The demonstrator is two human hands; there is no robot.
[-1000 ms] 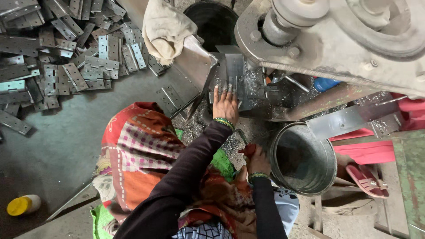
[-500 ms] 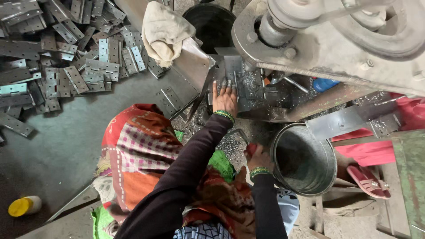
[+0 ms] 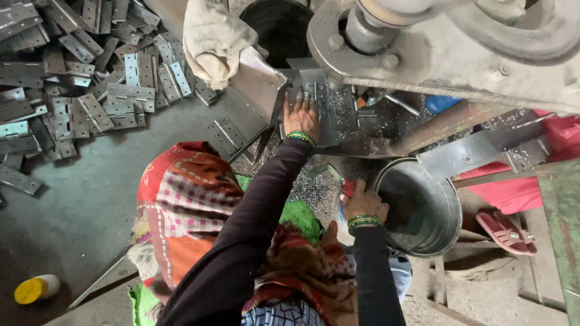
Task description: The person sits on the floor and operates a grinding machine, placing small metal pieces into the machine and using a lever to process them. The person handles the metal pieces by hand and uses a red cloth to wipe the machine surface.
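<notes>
My left hand reaches forward and lies flat, fingers spread, on a grey metal hinge plate on the press bed. Green bangles ring that wrist. My right hand, also with green bangles, rests curled by the near rim of a round metal bucket. Whether it holds anything is hidden. Dark sleeves cover both arms, and a red and orange patterned cloth lies over my lap.
A big heap of grey hinge plates covers the floor at upper left. The press's heavy head overhangs the bed. A cream rag, metal chips, a pink sandal and a yellow-capped bottle are around.
My left hand has slid a little farther forward with the plate under the press head. My right hand has stayed by the bucket rim.
</notes>
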